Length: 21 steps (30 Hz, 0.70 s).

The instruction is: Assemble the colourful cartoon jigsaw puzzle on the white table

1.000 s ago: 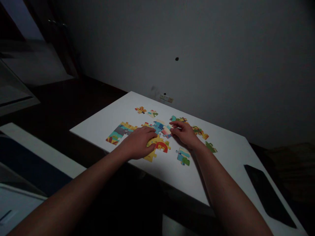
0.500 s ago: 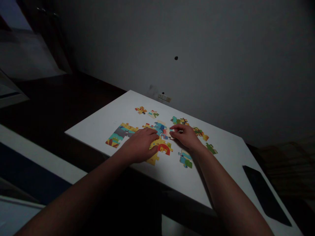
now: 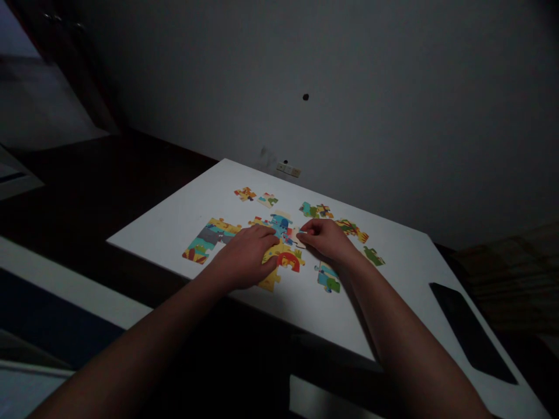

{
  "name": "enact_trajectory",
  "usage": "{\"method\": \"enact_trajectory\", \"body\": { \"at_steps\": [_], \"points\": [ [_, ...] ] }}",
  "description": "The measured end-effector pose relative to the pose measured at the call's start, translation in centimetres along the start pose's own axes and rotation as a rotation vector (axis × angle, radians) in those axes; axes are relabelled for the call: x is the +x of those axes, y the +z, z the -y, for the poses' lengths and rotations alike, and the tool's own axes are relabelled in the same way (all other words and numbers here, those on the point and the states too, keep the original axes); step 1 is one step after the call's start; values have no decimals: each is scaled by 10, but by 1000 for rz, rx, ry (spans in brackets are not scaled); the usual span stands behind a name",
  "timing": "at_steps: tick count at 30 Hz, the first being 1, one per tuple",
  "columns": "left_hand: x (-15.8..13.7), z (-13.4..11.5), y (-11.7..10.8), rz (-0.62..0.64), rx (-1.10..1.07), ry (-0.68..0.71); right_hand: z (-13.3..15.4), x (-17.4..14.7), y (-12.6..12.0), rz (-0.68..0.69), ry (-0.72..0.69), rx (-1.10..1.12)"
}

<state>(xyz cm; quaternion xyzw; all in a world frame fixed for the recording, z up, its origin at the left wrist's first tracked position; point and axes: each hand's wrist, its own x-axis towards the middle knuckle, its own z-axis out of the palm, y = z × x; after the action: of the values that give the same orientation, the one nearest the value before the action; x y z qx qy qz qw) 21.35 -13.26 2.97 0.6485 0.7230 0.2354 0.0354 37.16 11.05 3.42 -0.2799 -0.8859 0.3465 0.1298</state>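
Observation:
Several joined jigsaw pieces [image 3: 286, 262], with a red-maned lion and yellow ground, lie on the white table [image 3: 174, 215]. My left hand [image 3: 251, 256] rests on their left side, fingers stretched out, covering part of the picture. At their upper right, my right hand [image 3: 325, 237] pinches a pale puzzle piece [image 3: 298, 235] between thumb and fingers, down by a blue elephant piece [image 3: 280, 221]. Whether the pale piece is locked in cannot be made out. Left of my left hand lies another joined section [image 3: 209, 238] with a grey animal on teal.
Loose puzzle pieces lie around: an orange one [image 3: 245, 194], a pale-green one [image 3: 268, 200], green ones [image 3: 309, 209], a striped yellow one [image 3: 356, 231], a dark green one [image 3: 373, 255] and a blue-green one [image 3: 327, 279]. A flat black object [image 3: 469, 331] lies near the right edge.
My right hand has pressed the pale piece slightly closer to the joined pieces. My left hand stays on the puzzle. The whole view has shifted a little.

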Motion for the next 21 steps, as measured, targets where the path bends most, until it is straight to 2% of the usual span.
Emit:
{"method": "enact_trajectory", "body": {
  "at_steps": [16, 19, 21],
  "points": [
    [-13, -1, 3, -66, 70, 50, 14, -4, -2, -6, -49, -180],
    [-17, 0, 4, -76, 56, 32, 10, -2, -1, 2, -59, -142],
    [-19, 1, 4, -88, 43, 33, 6, 1, 2, -39, -82, -30]
  ]
}}
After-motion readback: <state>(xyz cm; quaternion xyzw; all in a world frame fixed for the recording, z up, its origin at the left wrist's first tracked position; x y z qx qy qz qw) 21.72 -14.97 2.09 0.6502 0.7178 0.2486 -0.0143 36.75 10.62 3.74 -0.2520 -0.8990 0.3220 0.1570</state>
